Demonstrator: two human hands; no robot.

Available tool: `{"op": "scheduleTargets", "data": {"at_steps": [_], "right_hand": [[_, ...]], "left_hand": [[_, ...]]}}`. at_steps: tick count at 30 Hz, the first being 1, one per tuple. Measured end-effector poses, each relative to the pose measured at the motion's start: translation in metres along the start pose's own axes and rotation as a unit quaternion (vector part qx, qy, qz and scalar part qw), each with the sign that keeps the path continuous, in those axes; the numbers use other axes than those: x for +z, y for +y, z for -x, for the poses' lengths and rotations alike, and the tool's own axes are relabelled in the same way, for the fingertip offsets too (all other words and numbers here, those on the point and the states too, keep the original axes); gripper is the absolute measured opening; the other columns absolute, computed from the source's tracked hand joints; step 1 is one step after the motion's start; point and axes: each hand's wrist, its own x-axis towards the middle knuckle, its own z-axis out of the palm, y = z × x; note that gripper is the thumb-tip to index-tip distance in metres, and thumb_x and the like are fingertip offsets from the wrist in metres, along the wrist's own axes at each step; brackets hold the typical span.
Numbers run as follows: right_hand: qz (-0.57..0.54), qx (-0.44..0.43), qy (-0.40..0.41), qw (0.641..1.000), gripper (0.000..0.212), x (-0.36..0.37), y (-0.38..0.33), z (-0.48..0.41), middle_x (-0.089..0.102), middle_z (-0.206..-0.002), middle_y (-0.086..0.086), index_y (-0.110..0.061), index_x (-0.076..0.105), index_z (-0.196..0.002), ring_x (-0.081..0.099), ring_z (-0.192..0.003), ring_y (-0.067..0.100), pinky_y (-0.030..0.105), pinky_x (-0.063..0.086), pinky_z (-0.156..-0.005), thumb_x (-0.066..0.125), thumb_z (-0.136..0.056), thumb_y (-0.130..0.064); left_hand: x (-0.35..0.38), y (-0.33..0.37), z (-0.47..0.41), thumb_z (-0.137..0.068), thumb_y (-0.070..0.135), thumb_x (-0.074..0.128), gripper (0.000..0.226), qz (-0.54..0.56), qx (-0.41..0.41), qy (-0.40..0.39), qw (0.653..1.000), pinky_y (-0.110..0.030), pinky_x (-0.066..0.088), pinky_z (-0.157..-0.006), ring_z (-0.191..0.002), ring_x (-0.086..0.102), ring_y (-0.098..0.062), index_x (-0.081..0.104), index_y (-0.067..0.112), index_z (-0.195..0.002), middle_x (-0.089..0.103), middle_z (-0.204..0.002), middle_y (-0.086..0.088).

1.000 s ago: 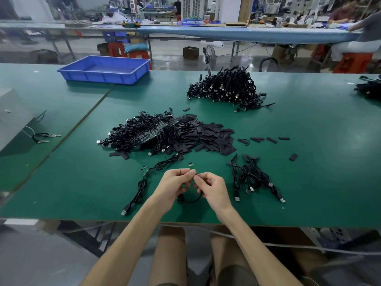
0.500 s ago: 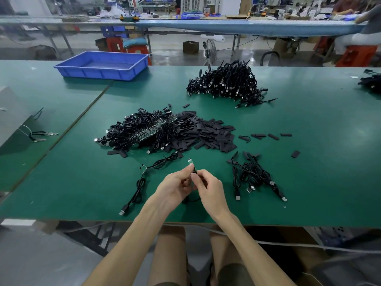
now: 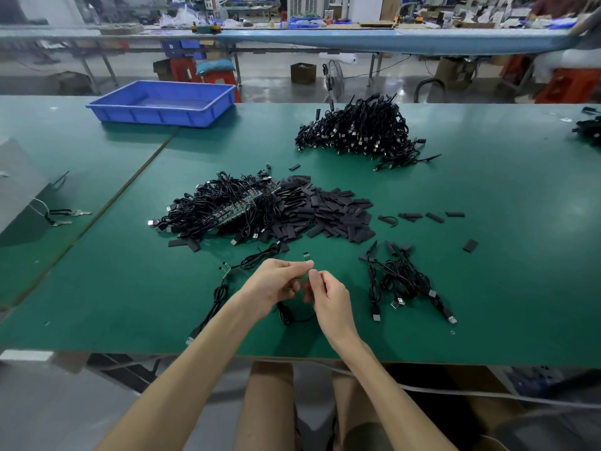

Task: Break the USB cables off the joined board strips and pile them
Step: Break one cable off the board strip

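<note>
Two bare hands meet above the near part of the green matte table [image 3: 487,255]. The left hand [image 3: 276,281] pinches a small green board piece with gold contacts [image 3: 306,256] between thumb and forefinger, so the piece stands up above the fingertips. The right hand [image 3: 330,297] has its fingers curled and pinched right beside it, seemingly on the thin black USB cable [image 3: 287,317] whose loop hangs under both hands to the table, though the exact contact is too small to make out. My reading is that the snap itself is the step in hand, and this cable has not yet joined the small loose pile of black cables [image 3: 403,281] just to the right. The risk sits at the joint. Bending too close to the solder could tear the wires off the board instead of breaking it cleanly. A weak pinch on so small a piece could let it flick away among the scattered flat black sleeves [image 3: 328,213]. The hanging loop could also snag the stray black cable [image 3: 218,296] lying to the left. The tangled heap of cables on green board strips [image 3: 227,206] lies farther back, and the large far heap of black cables [image 3: 361,131] is well beyond it.
</note>
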Motion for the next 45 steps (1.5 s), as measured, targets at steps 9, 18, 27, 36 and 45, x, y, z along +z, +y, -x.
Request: {"op": "scheduleTargets", "data": {"at_steps": [9, 18, 27, 36, 45], "right_hand": [[0.017, 0.019, 0.038, 0.999, 0.043, -0.002, 0.015, -0.007, 0.059, -0.065, -0.003, -0.012, 0.058, -0.076, 0.046, -0.052, 0.004, 0.020, 0.037, -0.054, 0.039, -0.111, -0.030], [0.034, 0.018, 0.026, 0.999, 0.044, 0.002, 0.018, -0.011, 0.054, -0.060, -0.006, -0.016, 0.053, -0.073, 0.043, -0.049, 0.004, 0.020, 0.035, -0.050, 0.037, -0.111, -0.030], [0.043, 0.021, 0.029, 0.998, 0.045, 0.003, 0.018, -0.013, 0.056, -0.061, -0.002, -0.009, 0.056, -0.075, 0.041, -0.047, 0.007, 0.024, 0.034, -0.048, 0.039, -0.111, -0.029], [0.032, 0.039, 0.045, 0.998, 0.041, 0.002, 0.015, -0.013, 0.052, -0.063, 0.000, -0.012, 0.050, -0.074, 0.039, -0.051, 0.009, 0.028, 0.033, -0.052, 0.036, -0.109, -0.028], [0.022, 0.042, 0.014, 0.999, 0.036, -0.003, 0.009, -0.008, 0.050, -0.065, 0.003, -0.010, 0.048, -0.072, 0.039, -0.058, 0.013, 0.029, 0.031, -0.055, 0.041, -0.106, -0.020]], "left_hand": [[-0.007, 0.019, -0.033, -0.093, 0.037, 0.071, 0.028, -0.154, 0.018, 0.035, 0.987, -0.021, 0.052, -0.054, -0.057, 0.065, -0.008, 0.075, 0.010, -0.097, 0.076, -0.091, -0.002], [-0.006, 0.051, -0.103, -0.101, 0.041, 0.057, 0.046, -0.552, 0.051, 0.224, 0.801, -0.043, 0.045, -0.079, -0.104, 0.060, -0.043, 0.055, -0.002, -0.118, 0.056, -0.122, -0.021], [-0.019, 0.045, -0.098, -0.094, 0.008, 0.062, 0.003, -0.547, 0.120, 0.226, 0.797, -0.039, 0.049, -0.072, -0.082, 0.058, -0.032, 0.060, 0.011, -0.096, 0.063, -0.100, -0.011], [-0.003, 0.003, -0.027, -0.096, 0.008, 0.067, 0.012, -0.262, 0.137, -0.040, 0.954, -0.023, 0.055, -0.056, -0.057, 0.066, -0.012, 0.069, 0.001, -0.105, 0.076, -0.077, -0.007], [-0.006, -0.007, -0.014, -0.103, 0.009, 0.056, 0.020, -0.332, 0.177, -0.115, 0.919, -0.020, 0.054, -0.060, -0.061, 0.066, -0.002, 0.075, 0.004, -0.097, 0.074, -0.081, -0.003]]}}
